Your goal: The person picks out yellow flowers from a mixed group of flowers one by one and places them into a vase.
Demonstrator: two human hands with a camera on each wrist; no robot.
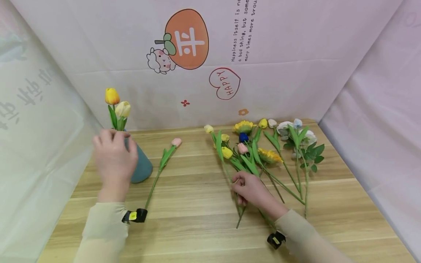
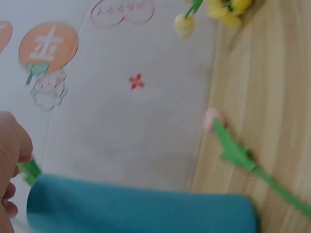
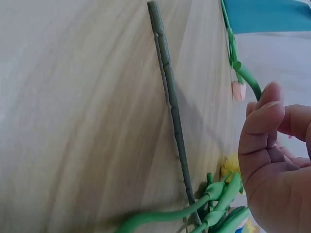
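My left hand [image 1: 115,157], blurred, is beside the mouth of a blue vase [image 1: 141,166], fingers loosely bent. Behind it, an orange-yellow tulip [image 1: 112,96] and a cream tulip [image 1: 123,109] stand in the vase, sharp while the hand is blurred. In the left wrist view, green leaves [image 2: 31,171] show between the fingers and the vase rim; no firm grip shows. My right hand [image 1: 251,190] pinches a green stem [image 3: 250,81] between thumb and fingertips. That stem seems to belong to the pale yellow tulip [image 1: 208,128], above the flower pile.
A pink tulip [image 1: 176,142] lies alone right of the vase. Under and beyond the right hand are sunflowers [image 1: 244,127], a blue flower [image 1: 243,137], another pink tulip [image 1: 242,148] and white blooms [image 1: 310,137]. A printed white cloth [image 1: 279,87] stands behind the wooden table [image 1: 184,226].
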